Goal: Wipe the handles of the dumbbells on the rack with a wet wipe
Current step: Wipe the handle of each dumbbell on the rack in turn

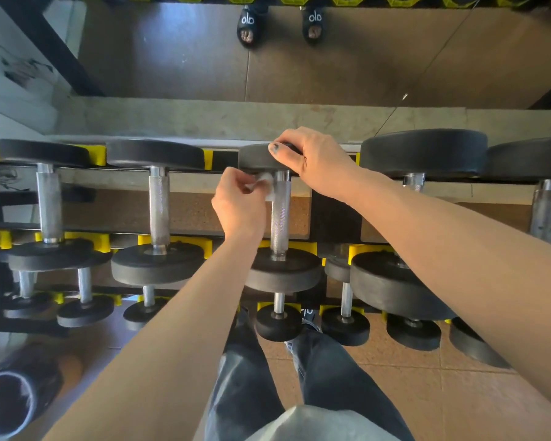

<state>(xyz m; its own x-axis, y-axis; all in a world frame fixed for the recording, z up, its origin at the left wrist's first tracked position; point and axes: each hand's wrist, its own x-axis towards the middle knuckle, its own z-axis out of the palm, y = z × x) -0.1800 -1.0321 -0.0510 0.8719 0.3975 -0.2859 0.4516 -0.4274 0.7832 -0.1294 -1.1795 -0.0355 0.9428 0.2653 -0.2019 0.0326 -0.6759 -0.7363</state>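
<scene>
Wipe [265, 186] pinched in left hand [239, 202] touches dumbbell handle [280, 214].

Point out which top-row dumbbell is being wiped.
The third from the left: the left hand presses the wet wipe to its handle, and the right hand grips its far head.

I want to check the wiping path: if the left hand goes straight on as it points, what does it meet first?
Probably the knurled handle: the left hand pinches the wet wipe right beside it, though depth is unclear.

Knurled, shiny metal on the dumbbell handle [280, 214]; matt black rubber-like weight heads [155, 154]; glossy yellow plastic cradles [97, 154]; thin, crumpled white wet wipe [265, 186]; matt brown floor tiles [427, 393].
</scene>
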